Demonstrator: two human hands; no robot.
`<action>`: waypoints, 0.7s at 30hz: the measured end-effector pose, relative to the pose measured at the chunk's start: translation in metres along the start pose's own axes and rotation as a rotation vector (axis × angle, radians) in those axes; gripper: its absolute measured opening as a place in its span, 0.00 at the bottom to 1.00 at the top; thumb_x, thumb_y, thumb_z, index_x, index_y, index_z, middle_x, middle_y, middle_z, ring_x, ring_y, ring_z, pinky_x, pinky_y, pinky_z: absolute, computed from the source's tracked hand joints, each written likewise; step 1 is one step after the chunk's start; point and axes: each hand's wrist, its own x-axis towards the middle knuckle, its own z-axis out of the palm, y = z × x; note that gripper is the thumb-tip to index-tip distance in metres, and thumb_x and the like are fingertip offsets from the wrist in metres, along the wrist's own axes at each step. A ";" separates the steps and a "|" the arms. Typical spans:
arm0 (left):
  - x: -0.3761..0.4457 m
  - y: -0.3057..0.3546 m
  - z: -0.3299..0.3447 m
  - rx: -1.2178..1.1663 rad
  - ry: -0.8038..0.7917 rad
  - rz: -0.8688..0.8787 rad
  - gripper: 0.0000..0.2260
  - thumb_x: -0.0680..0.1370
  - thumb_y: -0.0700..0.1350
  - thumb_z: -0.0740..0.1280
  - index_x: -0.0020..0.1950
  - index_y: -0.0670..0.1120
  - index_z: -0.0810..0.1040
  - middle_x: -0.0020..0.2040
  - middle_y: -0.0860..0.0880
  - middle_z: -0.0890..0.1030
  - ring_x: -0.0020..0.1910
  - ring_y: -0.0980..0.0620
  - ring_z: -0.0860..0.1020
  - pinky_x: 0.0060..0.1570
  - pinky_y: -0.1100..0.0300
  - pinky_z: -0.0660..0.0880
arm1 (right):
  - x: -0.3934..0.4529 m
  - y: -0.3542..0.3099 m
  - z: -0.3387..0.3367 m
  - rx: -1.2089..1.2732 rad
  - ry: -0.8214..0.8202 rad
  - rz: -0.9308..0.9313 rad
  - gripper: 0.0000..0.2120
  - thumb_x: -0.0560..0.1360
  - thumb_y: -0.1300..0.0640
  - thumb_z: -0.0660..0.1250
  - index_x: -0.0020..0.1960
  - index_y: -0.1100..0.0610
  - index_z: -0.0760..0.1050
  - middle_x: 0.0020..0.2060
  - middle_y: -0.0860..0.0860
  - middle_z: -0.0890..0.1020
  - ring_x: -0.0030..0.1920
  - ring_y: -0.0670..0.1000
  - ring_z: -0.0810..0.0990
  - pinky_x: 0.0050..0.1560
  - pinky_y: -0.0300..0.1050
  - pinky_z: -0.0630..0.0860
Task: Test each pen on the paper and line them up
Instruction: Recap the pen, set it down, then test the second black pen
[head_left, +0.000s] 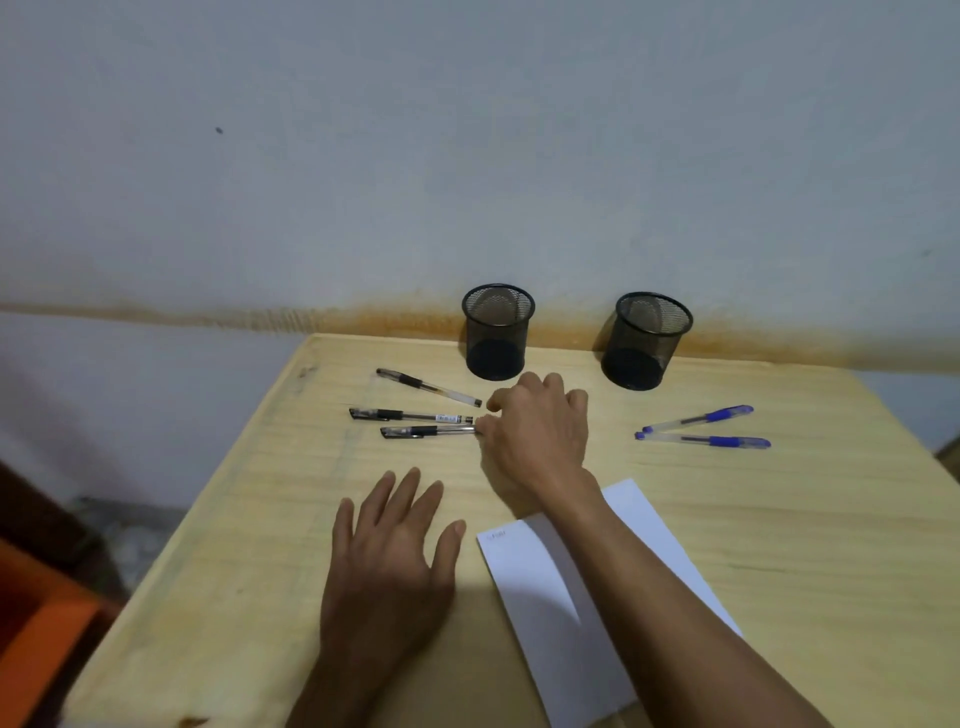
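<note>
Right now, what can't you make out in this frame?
- Head view: right hand covers the end of the nearest black pen; its grip is unclear.
- Marks on the paper are too small to read; the forearm crosses it.
- Mesh cup insides are too dark.

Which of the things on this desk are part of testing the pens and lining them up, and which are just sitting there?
Part of the job:
- three black pens
- two blue pens
- white paper, faint scribble at its top corner
- right hand, fingers at the nearest black pen's end
- left hand, flat on the desk

Just sitting there:
- two empty mesh cups
</note>
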 end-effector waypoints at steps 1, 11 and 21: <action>-0.001 0.000 -0.001 -0.005 0.011 0.002 0.26 0.77 0.64 0.51 0.69 0.56 0.75 0.74 0.55 0.71 0.76 0.54 0.64 0.75 0.45 0.55 | 0.001 -0.002 0.003 -0.029 -0.028 -0.023 0.13 0.79 0.46 0.65 0.57 0.50 0.83 0.54 0.51 0.79 0.58 0.55 0.72 0.55 0.52 0.63; -0.001 -0.001 -0.002 -0.071 0.048 0.012 0.26 0.76 0.64 0.54 0.66 0.53 0.78 0.71 0.54 0.74 0.75 0.53 0.66 0.74 0.45 0.56 | -0.025 0.011 -0.008 0.320 -0.046 -0.028 0.09 0.78 0.45 0.69 0.50 0.50 0.82 0.46 0.50 0.83 0.53 0.54 0.78 0.51 0.51 0.70; -0.018 0.026 -0.028 -0.313 0.382 0.309 0.20 0.76 0.47 0.68 0.67 0.46 0.77 0.65 0.49 0.78 0.65 0.50 0.74 0.63 0.54 0.68 | -0.115 0.083 -0.083 1.027 -0.092 0.207 0.04 0.72 0.56 0.78 0.43 0.51 0.84 0.37 0.48 0.86 0.38 0.50 0.82 0.42 0.40 0.80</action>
